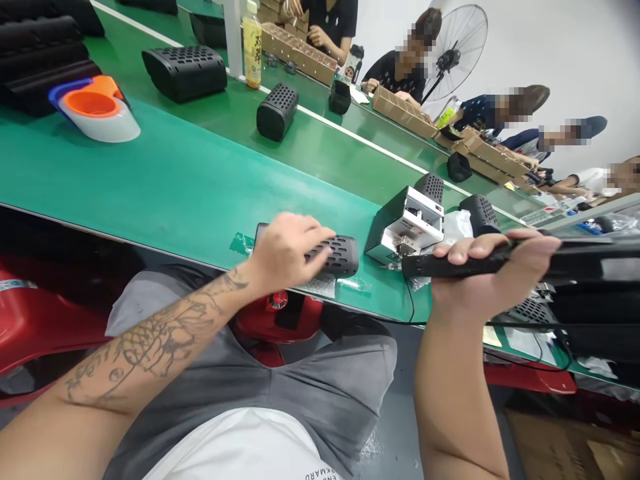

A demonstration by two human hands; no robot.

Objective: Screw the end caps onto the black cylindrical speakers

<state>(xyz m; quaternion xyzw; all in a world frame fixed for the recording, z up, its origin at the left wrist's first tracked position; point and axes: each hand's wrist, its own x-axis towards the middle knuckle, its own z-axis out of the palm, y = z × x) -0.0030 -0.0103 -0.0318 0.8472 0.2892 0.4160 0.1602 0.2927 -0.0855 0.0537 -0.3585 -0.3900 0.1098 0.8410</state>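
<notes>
Head view: silver box (403, 225) beside black tool (463, 266)

Place: factory assembly workshop
Worktop (175, 180): long, green, beneath the left fingers (316, 238)
Casings (277, 112): many alike, black, perforated, under and beyond the left fingers
Workers (387, 69): a row well beyond the right fingers (459, 251), at cardboard boxes (406, 115)
Fan (449, 61): large, farther off, behind them

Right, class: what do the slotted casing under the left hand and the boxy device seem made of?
Slotted casing: probably moulded plastic, matte black, from its even, dull surface.
Boxy device: likely sheet metal, smooth silvery front, thin crisp edges.
</notes>
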